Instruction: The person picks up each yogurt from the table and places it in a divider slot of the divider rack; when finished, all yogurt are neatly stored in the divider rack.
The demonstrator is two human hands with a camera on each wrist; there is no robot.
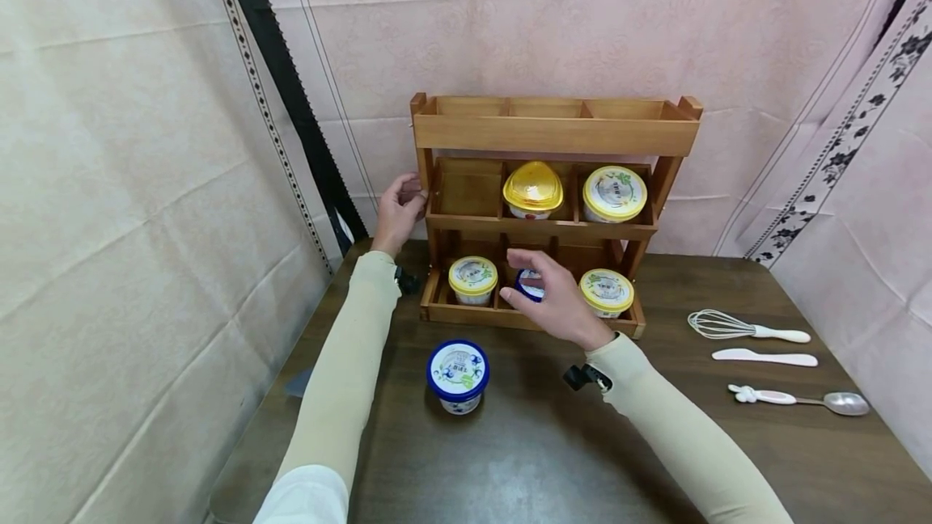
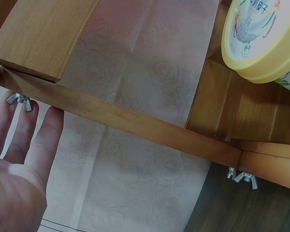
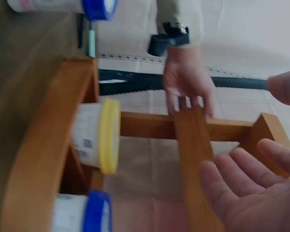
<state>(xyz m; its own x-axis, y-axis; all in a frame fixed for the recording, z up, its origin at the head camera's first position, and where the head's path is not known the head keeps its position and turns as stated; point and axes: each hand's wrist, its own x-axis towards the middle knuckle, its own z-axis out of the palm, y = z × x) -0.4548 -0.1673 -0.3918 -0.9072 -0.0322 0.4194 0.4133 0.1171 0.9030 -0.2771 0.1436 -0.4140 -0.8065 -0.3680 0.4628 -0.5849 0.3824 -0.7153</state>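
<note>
A three-tier wooden rack (image 1: 557,137) stands on the table. My left hand (image 1: 399,213) holds its left side at the middle tier; in the left wrist view the fingers (image 2: 47,140) reach the side post (image 2: 135,121) beside a wing nut (image 2: 20,99). My right hand (image 1: 557,297) hovers before the bottom tier, fingers spread and holding nothing. Behind it, a blue-lidded cup (image 1: 530,285) is partly hidden. Yellow-lidded cups (image 1: 473,275) (image 1: 607,289) sit on either side of that cup. Nearer me, another blue-lidded cup (image 1: 457,374) stands upright on the table.
On the middle tier are a cup with a golden domed lid (image 1: 534,187) and a yellow-lidded cup (image 1: 615,192). A whisk (image 1: 746,327), a white knife (image 1: 764,357) and a spoon (image 1: 801,399) lie at the right. Pale cloth (image 1: 546,39) hangs behind the table (image 1: 553,435).
</note>
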